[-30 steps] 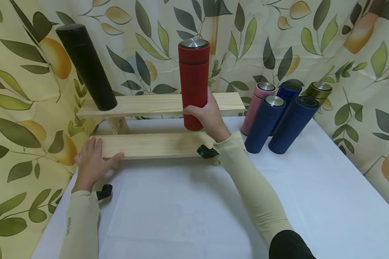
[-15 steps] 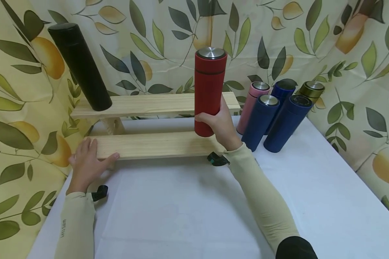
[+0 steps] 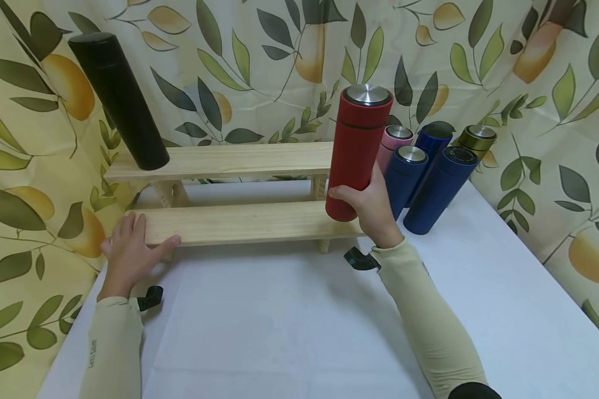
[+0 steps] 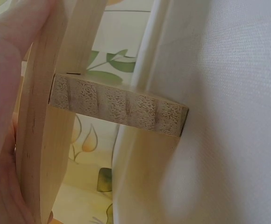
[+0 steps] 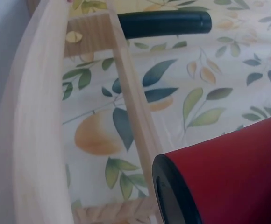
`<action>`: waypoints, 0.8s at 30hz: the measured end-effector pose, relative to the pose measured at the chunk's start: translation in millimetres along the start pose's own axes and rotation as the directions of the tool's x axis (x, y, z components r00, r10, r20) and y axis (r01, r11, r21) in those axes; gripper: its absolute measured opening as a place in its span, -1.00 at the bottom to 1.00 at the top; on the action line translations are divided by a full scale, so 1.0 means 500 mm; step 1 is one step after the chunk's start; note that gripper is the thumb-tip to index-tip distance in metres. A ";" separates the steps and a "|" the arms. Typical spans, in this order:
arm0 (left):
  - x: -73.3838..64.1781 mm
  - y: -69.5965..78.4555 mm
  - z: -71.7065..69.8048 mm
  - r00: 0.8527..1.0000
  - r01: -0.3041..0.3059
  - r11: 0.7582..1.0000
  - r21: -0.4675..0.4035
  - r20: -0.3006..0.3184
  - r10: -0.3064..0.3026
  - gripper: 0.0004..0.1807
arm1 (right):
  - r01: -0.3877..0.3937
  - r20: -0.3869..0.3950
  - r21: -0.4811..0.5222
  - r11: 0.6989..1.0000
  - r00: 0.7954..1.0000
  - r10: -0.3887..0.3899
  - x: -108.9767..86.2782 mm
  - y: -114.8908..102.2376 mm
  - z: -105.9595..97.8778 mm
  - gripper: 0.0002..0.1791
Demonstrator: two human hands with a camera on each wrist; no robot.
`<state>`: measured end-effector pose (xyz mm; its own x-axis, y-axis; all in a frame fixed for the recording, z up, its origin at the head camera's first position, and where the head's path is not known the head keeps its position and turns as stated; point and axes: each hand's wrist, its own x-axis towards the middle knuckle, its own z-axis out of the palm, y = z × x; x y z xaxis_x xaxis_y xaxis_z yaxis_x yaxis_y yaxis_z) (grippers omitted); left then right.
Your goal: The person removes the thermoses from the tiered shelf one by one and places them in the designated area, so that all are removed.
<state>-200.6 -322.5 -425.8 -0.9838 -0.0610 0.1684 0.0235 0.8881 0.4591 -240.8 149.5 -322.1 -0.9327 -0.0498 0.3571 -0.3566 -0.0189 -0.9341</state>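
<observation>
My right hand [image 3: 371,210] holds a red thermos bottle [image 3: 358,149] with a silver lid around its lower part, over the right end of a two-tier wooden rack's lower board [image 3: 239,221]. In the right wrist view the dark base of the red thermos [image 5: 229,172] faces the rack, apart from the boards. My left hand [image 3: 132,255] grips the left end of that lower board, thumb along its front edge. The left wrist view shows the hand [image 4: 4,60] against the board and a support leg [image 4: 121,107] below it. A black thermos [image 3: 120,100] stands on the upper board's left end.
Right of the rack stand several more thermoses: a pink one [image 3: 390,141], a dark blue one [image 3: 403,177], another dark blue one [image 3: 441,188], a bright blue one and a gold-topped one [image 3: 479,138]. A white cloth [image 3: 259,321] covers the table; a leaf-print curtain [image 3: 279,66] hangs behind.
My right hand has carried the red thermos rightward and lower, from near the rack's middle to its right end. My left hand keeps its place on the board. The view has shifted slightly.
</observation>
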 end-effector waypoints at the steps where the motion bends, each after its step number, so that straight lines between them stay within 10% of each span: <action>1: 0.000 0.000 0.000 1.000 0.002 1.000 0.002 0.002 -0.002 0.29 | -0.008 -0.006 -0.006 1.000 1.000 0.008 -0.005 0.000 -0.006 -0.19; 24: -0.001 0.001 0.002 1.000 -0.010 1.000 0.011 -0.005 0.011 0.27 | 0.048 -0.126 0.009 0.999 0.991 -0.046 -0.068 -0.022 -0.126 -0.10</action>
<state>-200.4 -321.6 -426.4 -0.9826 -0.0539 0.1776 0.0318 0.8938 0.4474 -208.6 214.2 -323.7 -0.9145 0.0775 0.3970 -0.4002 -0.0304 -0.9159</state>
